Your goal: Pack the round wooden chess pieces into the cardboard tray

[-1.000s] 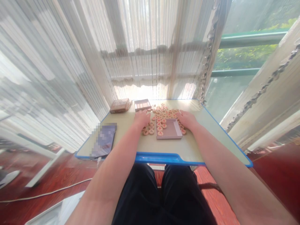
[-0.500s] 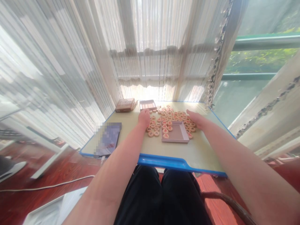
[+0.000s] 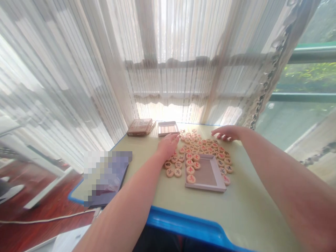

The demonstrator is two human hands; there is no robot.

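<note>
Several round wooden chess pieces (image 3: 202, 148) with red and black characters lie scattered on a pale table with a blue rim (image 3: 183, 224). A shallow grey box tray (image 3: 207, 175) sits among them and holds several pieces along its left side. My left hand (image 3: 168, 145) rests palm down at the left edge of the pile, fingers stretched toward the far pieces. My right hand (image 3: 227, 133) lies flat at the far right edge of the pile, fingers spread over the pieces there.
A second small tray (image 3: 167, 128) and a brown box (image 3: 140, 126) stand at the table's far edge by sheer curtains. A blurred dark flat item (image 3: 107, 176) lies at the left. A white cable (image 3: 44, 219) runs over the red floor.
Both hands have slid farther away along the sides of the pile, the right one reaching the far edge. The view has moved closer and lower over the table.
</note>
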